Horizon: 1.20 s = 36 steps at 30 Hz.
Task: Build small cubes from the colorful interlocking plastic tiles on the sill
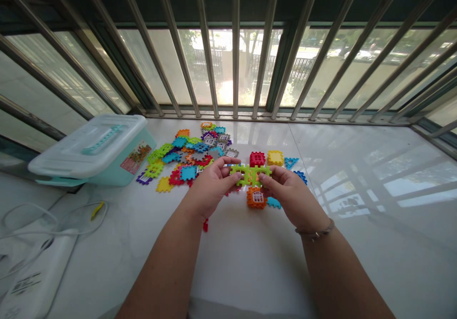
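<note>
Two lime-green interlocking building tiles with window-like openings are held up side by side, their toothed edges meeting in the middle. My left hand (217, 183) pinches the left green tile (245, 182) between thumb and fingers. On the other side, my right hand (285, 190) grips the right green tile (267, 170) with its thumb in front. Just below and behind them stands an orange block (256, 199) with a white window insert. A red block (257, 159) and a yellow block (275, 157) sit beyond the tiles. Whether the green tiles are locked together, I cannot tell.
A heap of coloured tiles (200, 147) spreads over the white surface on the left. Beside it stands a teal storage box (107, 166) with its lid on. Blue tiles (291, 162) lie right. A white power strip (43, 271) and cables fill the lower left. Metal bars (235, 52) close off the back.
</note>
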Available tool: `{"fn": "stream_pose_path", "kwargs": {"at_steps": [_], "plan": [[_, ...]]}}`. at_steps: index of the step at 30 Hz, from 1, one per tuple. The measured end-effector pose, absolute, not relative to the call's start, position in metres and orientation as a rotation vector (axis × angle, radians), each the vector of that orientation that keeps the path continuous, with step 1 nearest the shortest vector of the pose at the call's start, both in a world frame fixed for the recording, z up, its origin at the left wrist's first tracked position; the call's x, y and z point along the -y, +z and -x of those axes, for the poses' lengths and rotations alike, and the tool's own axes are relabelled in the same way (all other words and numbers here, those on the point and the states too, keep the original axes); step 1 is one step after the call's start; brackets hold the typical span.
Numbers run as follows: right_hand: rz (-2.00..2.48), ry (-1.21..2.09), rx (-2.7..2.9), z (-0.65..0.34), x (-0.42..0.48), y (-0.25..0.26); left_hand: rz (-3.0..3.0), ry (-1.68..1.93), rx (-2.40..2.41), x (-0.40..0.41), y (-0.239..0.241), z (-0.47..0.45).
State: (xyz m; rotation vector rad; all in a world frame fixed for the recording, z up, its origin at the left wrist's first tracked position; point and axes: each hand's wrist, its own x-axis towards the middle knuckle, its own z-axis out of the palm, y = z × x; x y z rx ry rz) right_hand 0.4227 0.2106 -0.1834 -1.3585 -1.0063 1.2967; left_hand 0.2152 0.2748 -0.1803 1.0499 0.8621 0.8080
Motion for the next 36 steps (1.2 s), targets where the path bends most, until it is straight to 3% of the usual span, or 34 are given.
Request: {"fn": "stream_pose_path", "kwargs": {"at_steps": [9,17,24,36], "plan": [[1.358,1.193,1.035,-0.421,-0.209,-0.180,-1.010,0.834,-0.871,-0.272,-0.177,-0.218],[1.594,0.647,1.325,-0.409,-0.208,-0.182,-0.866,0.875,-0.771,-0.264,-0.176,-0.229],[1.422,0.772,1.295,-0.392,-0.204,-0.182,-0.801,0.844,-0.683,-0.258,-0.172,-0.234],[1.432,0.569,1.472,-0.385,-0.203,-0.178,-1.293,0.965,-0.940,-0.259,-0.184,-0.243]]}}
